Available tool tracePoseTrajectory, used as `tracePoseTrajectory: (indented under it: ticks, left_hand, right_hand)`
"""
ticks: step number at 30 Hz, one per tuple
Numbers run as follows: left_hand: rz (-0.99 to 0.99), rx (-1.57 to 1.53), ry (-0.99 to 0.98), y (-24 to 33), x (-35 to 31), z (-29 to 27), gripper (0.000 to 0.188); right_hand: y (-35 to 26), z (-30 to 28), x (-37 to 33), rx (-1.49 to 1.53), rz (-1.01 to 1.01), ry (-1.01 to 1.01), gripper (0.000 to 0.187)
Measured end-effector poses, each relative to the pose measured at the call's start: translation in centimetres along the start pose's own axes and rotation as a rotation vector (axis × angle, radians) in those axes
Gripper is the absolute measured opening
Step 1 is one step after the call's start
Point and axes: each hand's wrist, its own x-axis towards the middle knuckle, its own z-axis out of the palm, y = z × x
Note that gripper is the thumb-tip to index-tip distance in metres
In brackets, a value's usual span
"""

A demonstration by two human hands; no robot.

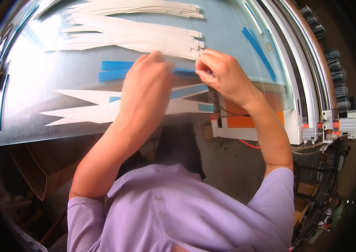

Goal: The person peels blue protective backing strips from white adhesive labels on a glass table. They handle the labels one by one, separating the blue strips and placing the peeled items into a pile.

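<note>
Blue, flat and narrow, the strips [112, 74] lie on the glossy grey bench [228, 38], two ends fanning apart slightly to the left of the left hand [147, 80], with a slimmer length showing on its right. That hand is blurred and passes over them, fingers curled downward; whether it grips anything cannot be told. The right hand [219, 71] has its thumb and forefinger bent toward each other at the right end of the blue, though a firm pinch cannot be made out. Nearer the person lie crossing white pointed pieces [77, 113] with blue patches; beyond the hands, white strips [152, 33] lie in overlapping stacks.
</note>
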Motion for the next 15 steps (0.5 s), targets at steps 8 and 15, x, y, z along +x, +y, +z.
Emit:
tracePoseTrajectory:
  ticks: [8, 15]
  left_hand:
    - [-0.035, 0.123, 0.001, 0.0, 0.8, 2.3, 0.010]
    - [-0.024, 0.196, -0.004, 0.3, 0.9, 2.5, 0.007]
  right_hand:
    - [1.3, -0.7, 0.6, 0.190, 0.049, -0.151, 0.011]
    - [1.6, -1.1, 1.3, 0.245, 0.123, -0.229, 0.006]
